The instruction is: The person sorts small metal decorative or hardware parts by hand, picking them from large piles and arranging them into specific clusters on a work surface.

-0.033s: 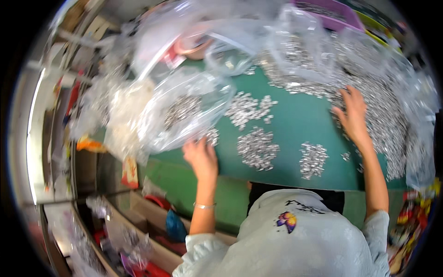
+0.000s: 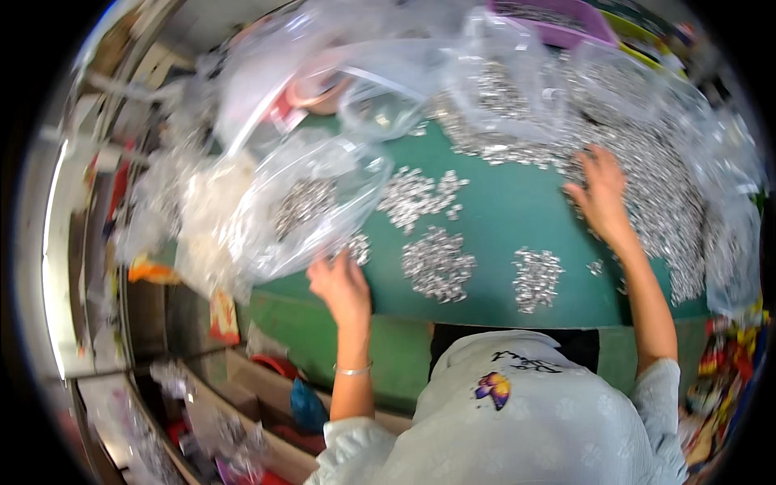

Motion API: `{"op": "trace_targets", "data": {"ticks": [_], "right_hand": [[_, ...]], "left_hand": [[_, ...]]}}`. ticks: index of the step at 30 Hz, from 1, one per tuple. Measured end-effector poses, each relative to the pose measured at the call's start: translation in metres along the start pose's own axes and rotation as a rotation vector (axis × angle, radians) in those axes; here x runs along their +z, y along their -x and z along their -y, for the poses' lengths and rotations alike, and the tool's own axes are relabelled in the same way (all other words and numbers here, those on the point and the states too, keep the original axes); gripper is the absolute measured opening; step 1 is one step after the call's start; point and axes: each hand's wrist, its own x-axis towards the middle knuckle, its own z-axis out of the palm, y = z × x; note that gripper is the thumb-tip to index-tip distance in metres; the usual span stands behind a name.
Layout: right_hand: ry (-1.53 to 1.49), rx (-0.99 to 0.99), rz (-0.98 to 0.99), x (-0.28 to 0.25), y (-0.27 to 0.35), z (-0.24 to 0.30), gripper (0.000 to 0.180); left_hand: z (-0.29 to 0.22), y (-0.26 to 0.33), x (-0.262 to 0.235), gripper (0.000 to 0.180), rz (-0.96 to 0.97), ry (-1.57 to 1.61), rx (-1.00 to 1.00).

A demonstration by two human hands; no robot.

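Observation:
My left hand [image 2: 341, 287] rests at the near left of the green tabletop, fingers apart, beside the mouth of a clear plastic bag [image 2: 267, 234] holding small shiny metal pieces. Its fingertips touch or nearly touch a small cluster of the pieces [image 2: 358, 247]. On the right, my right hand [image 2: 602, 190] is open with spread fingers, at the left edge of a large spread heap of the same silvery pieces [image 2: 659, 190]. Between the hands lie separate small piles: a loose one [image 2: 412, 198], a rounder one [image 2: 438, 265] and a narrow one [image 2: 537, 280]. The pieces' exact kind is too small to tell.
More clear bags [image 2: 505, 97] with metal pieces lie on the heap's far side. A purple bin [image 2: 558, 31] stands at the back right. Crumpled plastic bags [image 2: 214, 218] crowd the left. Cardboard boxes [image 2: 242, 376] sit below the table at the lower left.
The whole view has shifted slightly, so everything sits a little further left. Both hands keep nearly the same places relative to the piles.

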Motion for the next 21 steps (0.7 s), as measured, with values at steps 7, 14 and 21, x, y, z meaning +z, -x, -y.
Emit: {"op": "trace_targets", "data": {"ticks": [7, 14, 21], "right_hand": [[-0.222, -0.079, 0.312, -0.005, 0.026, 0.033, 0.054], [0.042, 0.065, 0.08, 0.022, -0.034, 0.014, 0.056], [-0.19, -0.184, 0.084, 0.027, 0.014, 0.034, 0.047]], "left_hand": [[-0.065, -0.022, -0.007, 0.032, 0.073, 0.337, 0.244], [-0.177, -0.066, 0.057, 0.048, 0.415, 0.556, 0.654], [-0.221, -0.083, 0.103, 0.048, 0.44, 0.482, 0.898]]}}
